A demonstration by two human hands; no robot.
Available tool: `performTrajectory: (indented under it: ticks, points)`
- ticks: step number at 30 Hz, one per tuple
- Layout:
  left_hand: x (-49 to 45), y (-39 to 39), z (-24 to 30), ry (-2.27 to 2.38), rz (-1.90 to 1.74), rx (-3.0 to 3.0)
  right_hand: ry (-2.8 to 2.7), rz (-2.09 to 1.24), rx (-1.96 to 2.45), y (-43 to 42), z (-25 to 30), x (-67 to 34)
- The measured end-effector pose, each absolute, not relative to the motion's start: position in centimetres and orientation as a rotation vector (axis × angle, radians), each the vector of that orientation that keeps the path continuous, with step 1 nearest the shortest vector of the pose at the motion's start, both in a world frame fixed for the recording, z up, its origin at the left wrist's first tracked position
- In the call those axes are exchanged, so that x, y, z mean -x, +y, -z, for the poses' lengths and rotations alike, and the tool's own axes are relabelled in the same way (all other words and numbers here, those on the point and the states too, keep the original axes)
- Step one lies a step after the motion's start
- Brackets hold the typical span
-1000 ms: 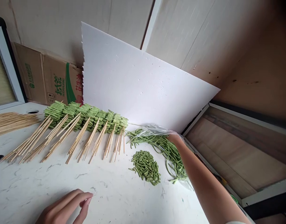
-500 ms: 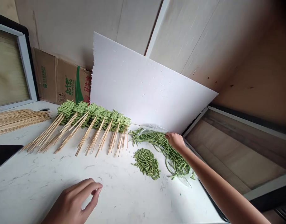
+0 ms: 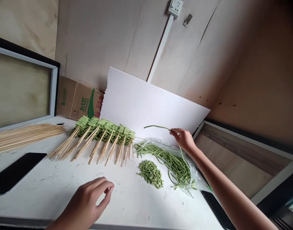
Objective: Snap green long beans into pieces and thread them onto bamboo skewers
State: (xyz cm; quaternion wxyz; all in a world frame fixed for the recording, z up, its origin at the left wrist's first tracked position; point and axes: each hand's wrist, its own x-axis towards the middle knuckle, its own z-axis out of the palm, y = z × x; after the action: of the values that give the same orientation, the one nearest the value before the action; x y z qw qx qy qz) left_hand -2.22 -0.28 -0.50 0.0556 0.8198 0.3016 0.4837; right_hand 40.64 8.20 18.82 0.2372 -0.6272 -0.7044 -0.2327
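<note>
"What's the biggest thing before you?"

"My white bench [image 3: 129,207], streaked with grey. A pale board [image 3: 146,102] stands along its back, and left of that is a brown carton [image 3: 74,99]."

"Anything written on it?"

"Large green characters, 北大荒, with BEIDAHUANG small underneath; then, past a green band, red ones (花生油, as best I can make out). The green print at its left end is too small to read."

"And next in size?"

"Bare skewers [image 3: 26,135] spread at the far left, then a row of skewered bean stacks [image 3: 110,127] in front of the carton and board, their sticks slanting toward me. Right of those, a heap of long beans [image 3: 170,161] lies on a clear plastic bag [image 3: 195,174]."

"Your hands?"

"My left hand [image 3: 90,198] is loosely curled over the front of the bench, released. My right hand [image 3: 183,139] pinches one bean, raised above the heap."

"Anything smaller?"

"The pile of cut pieces [image 3: 150,174], just in front of the heap. Then that single pinched bean [image 3: 157,126]: one end points left before the board, the rest drops toward the heap."
</note>
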Motion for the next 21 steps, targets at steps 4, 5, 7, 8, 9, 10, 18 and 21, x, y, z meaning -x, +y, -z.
performTrajectory:
  ticks: [4,5,7,8,9,10,18,21]
  points:
    - [2.6,-0.8,-0.3,0.943,-1.436,-2.484,-1.974,0.636,1.607,7.1,-19.3,-36.0]
    - [2.7,-1.0,-0.5,0.946,-1.42,-2.48,-1.983,0.635,1.572,6.9,-19.4,-34.8]
    - [2.8,-1.4,-0.8,0.943,-1.39,-2.475,-1.995,0.625,1.501,6.5,-20.0,-32.7]
    - [2.8,-1.6,-0.9,0.94,-1.377,-2.474,-2.0,0.621,1.467,6.3,-20.4,-31.7]
    - [2.8,-1.8,-1.1,0.935,-1.368,-2.475,-2.004,0.621,1.434,6.2,-20.9,-30.7]
    - [2.9,-1.9,-1.2,0.929,-1.365,-2.476,-2.007,0.624,1.402,6.0,-21.5,-29.8]
    - [4.0,-2.1,-2.4,1.03,-1.205,-2.365,-1.987,0.727,1.061,4.6,-26.7,-23.7]
    - [4.3,-2.0,-2.5,1.08,-1.153,-2.299,-1.966,0.873,0.96,3.6,-28.8,-21.4]
